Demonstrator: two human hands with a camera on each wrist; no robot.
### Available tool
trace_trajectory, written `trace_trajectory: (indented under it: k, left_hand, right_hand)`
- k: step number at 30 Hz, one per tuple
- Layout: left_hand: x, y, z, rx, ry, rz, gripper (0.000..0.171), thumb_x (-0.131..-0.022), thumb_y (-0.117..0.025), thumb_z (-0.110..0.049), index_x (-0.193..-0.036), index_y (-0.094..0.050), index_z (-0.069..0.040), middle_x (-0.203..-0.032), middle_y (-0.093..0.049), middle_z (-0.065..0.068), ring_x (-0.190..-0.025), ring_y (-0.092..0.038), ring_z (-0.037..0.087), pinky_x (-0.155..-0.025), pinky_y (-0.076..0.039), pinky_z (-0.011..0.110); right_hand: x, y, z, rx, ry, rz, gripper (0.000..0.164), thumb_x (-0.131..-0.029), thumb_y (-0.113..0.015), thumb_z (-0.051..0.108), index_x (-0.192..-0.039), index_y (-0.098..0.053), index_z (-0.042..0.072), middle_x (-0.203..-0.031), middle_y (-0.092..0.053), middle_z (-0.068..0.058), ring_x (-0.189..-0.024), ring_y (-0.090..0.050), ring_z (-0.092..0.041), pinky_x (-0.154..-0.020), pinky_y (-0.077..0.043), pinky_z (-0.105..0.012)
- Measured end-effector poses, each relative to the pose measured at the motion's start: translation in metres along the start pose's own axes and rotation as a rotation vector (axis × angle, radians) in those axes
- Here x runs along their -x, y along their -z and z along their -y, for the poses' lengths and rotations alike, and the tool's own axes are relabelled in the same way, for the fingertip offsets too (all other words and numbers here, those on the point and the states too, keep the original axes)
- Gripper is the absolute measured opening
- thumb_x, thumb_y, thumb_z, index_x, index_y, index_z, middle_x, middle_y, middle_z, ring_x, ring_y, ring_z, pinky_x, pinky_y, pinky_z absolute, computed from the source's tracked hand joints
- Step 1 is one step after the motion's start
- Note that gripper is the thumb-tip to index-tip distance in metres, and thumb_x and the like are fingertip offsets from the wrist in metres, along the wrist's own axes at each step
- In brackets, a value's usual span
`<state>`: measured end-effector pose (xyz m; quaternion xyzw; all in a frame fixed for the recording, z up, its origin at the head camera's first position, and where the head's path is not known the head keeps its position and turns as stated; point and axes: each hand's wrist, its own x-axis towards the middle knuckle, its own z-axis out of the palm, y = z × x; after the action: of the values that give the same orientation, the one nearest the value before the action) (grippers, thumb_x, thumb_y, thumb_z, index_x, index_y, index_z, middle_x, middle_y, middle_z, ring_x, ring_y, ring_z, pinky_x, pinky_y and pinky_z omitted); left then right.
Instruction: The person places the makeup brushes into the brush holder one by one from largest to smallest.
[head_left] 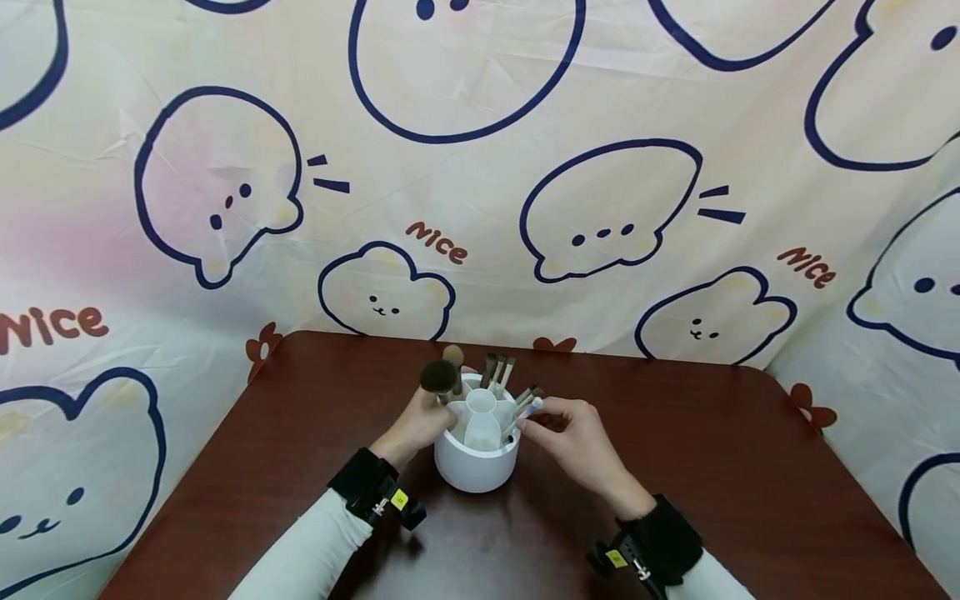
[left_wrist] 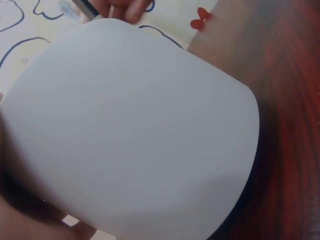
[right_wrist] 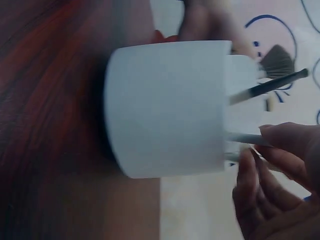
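Observation:
A white round brush holder with inner compartments stands upright on the table and carries several makeup brushes. My left hand holds it by its left wall, beside a big dark fluffy brush. Its white side fills most of the left wrist view, hiding most of that hand. At the right rim, my right hand pinches a slim makeup brush with a pale bluish end. In the right wrist view the thin pale handle runs from the fingers down into the holder. A dark-tipped brush leans out beside it.
The dark reddish-brown table surrounds the holder. Behind it hangs a pale cloth printed with cartoon outlines. More slim brushes stand at the holder's back, and a tan round brush rises at the back left.

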<state>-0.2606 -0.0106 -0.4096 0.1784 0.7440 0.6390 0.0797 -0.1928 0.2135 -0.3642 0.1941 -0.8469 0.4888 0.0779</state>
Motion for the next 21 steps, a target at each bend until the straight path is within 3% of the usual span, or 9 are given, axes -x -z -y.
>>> trace_trajectory:
  k: [5, 9, 13, 16, 21]
  left_hand:
    - [0.007, 0.0, -0.019, 0.006, -0.005, 0.034, 0.072, -0.062, -0.045, 0.015, -0.132, -0.045, -0.002, -0.132, -0.045, 0.014, -0.109, -0.041, 0.027, -0.087, -0.03, 0.043]
    - [0.007, 0.001, -0.021, 0.011, 0.008, 0.047, 0.073, -0.062, -0.047, 0.014, -0.133, -0.045, -0.002, -0.134, -0.042, 0.014, -0.111, -0.037, 0.027, -0.088, -0.028, 0.044]
    - [0.004, 0.004, -0.017, 0.058, 0.014, 0.07, 0.075, -0.066, -0.054, 0.012, -0.137, -0.041, -0.009, -0.142, -0.034, 0.013, -0.119, -0.031, 0.027, -0.097, -0.024, 0.054]
    - [0.001, 0.012, -0.008, 0.094, -0.003, 0.124, 0.076, -0.073, -0.062, 0.007, -0.141, -0.034, -0.013, -0.145, -0.029, 0.013, -0.125, -0.029, 0.027, -0.102, -0.02, 0.059]
    - [0.009, 0.04, 0.005, 0.051, 0.0, 0.169, 0.086, -0.079, -0.073, -0.012, -0.145, -0.02, -0.024, -0.145, -0.029, 0.004, -0.129, -0.028, 0.025, -0.103, -0.024, 0.056]
  right_hand:
    - [-0.006, -0.009, -0.031, 0.076, 0.004, -0.006, 0.005, -0.081, -0.071, 0.009, -0.086, -0.072, 0.011, -0.084, -0.063, -0.003, -0.073, -0.054, -0.022, -0.056, -0.047, -0.03]
    - [-0.005, -0.007, -0.043, 0.125, -0.033, -0.004, 0.005, -0.081, -0.073, 0.017, -0.086, -0.071, 0.018, -0.082, -0.062, 0.003, -0.072, -0.053, -0.017, -0.055, -0.047, -0.029]
    - [-0.003, 0.001, -0.039, 0.158, -0.045, 0.02, 0.011, -0.079, -0.075, 0.023, -0.089, -0.071, 0.02, -0.083, -0.062, 0.006, -0.072, -0.054, -0.016, -0.056, -0.048, -0.03]
    - [-0.002, 0.01, -0.036, 0.182, -0.054, 0.042, 0.019, -0.079, -0.075, 0.026, -0.095, -0.069, 0.02, -0.085, -0.061, 0.005, -0.073, -0.054, -0.016, -0.057, -0.048, -0.031]
    - [0.0, 0.034, -0.037, 0.225, -0.054, 0.036, 0.031, -0.082, -0.071, 0.035, -0.109, -0.061, 0.022, -0.089, -0.058, 0.001, -0.075, -0.053, -0.016, -0.06, -0.047, -0.032]
